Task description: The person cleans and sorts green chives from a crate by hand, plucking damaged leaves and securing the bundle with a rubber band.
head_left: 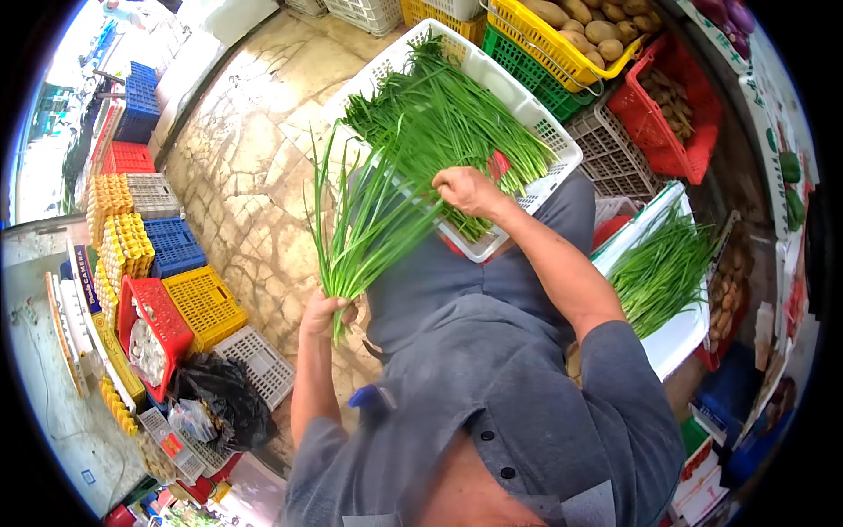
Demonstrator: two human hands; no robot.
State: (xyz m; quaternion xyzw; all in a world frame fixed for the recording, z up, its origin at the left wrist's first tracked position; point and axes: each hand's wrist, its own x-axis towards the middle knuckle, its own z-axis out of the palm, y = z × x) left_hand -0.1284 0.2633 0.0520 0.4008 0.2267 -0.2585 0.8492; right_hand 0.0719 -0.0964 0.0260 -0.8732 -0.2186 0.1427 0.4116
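Observation:
My left hand (327, 309) is closed round the pale stem ends of a bunch of green chives (353, 255), whose long leaves fan upward and to the right. My right hand (470, 191) has its fingers pinched together on some blurred chive leaves that stretch across from that bunch. Just beyond it, a white plastic crate (562, 151) rests over the lap, filled with a thick layer of loose chives (457, 119). A small red patch (499, 165) shows among the stems, close to the right hand; what it is I cannot tell.
On the right stands a white box (676, 347) holding more chives (663, 272). Potatoes fill a yellow basket (562, 53) at the top, beside a red basket (654, 114) of brown roots. Yellow, red and blue crates with egg trays (123, 250) line the left, near a black plastic bag (224, 395).

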